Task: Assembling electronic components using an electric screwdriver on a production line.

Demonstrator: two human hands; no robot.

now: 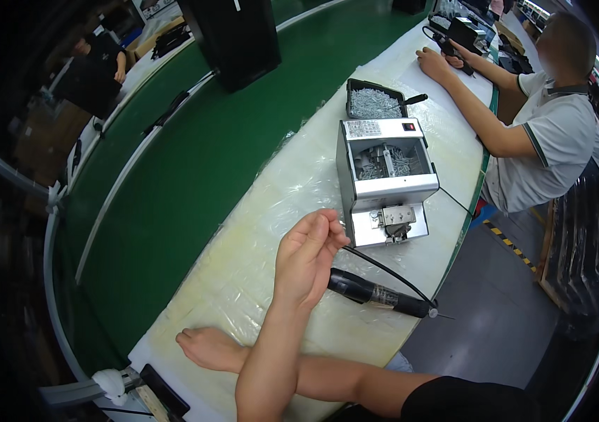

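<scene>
My left hand (304,257) is raised over the table beside the front of a silver screw feeder (384,186). Its fingers curl in against the thumb, and anything between them is too small or hidden to make out. My left forearm crosses over my right arm. Low at the left, my right hand (209,349) rests on the plastic-covered table (229,281), fingers curled under and their tips hidden. Just right of my left hand lies a black electric screwdriver (377,292), its bit pointing right. Loose screws (405,163) fill the feeder's open top.
Behind the feeder stands a black bin of screws (375,103) with a black-handled tool (415,100) across its rim. A co-worker (549,133) at the far right holds a dark tool (460,62). A black cable (391,271) runs by the screwdriver. A black object (164,391) lies at lower left.
</scene>
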